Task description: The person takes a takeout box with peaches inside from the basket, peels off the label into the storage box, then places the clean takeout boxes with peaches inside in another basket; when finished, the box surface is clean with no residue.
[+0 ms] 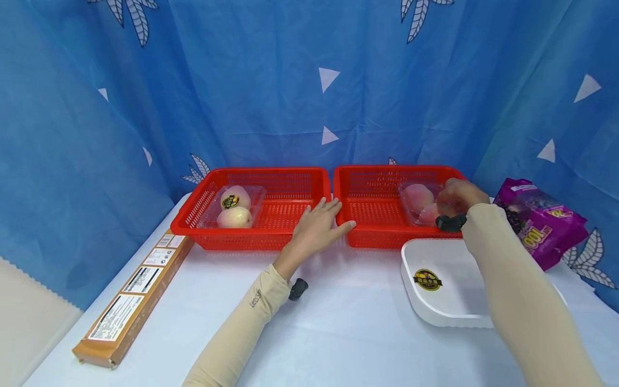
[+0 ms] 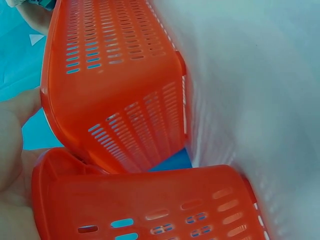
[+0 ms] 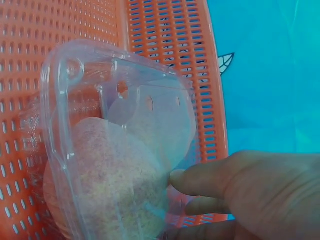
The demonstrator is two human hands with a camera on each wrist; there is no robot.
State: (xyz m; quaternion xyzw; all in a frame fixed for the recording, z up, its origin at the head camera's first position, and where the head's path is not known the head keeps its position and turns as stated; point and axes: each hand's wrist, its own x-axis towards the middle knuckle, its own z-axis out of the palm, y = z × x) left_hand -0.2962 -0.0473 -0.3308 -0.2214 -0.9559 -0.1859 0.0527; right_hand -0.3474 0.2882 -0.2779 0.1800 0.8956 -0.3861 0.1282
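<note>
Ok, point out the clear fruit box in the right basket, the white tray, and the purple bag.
clear fruit box (image 3: 120,150), right wrist view, its lid.
white tray (image 1: 450,301), head view, bare floor.
purple bag (image 1: 546,226), head view, its front.

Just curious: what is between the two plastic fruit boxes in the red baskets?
In the head view, the left hand rests where both baskets' rims meet.

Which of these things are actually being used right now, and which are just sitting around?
In use:
right hand on the clear box of peaches
right red basket holding that box
left hand resting at the baskets' front rims

Lying about:
left red basket with a clear box of apples
white tray
purple bag
long brown carton
</note>
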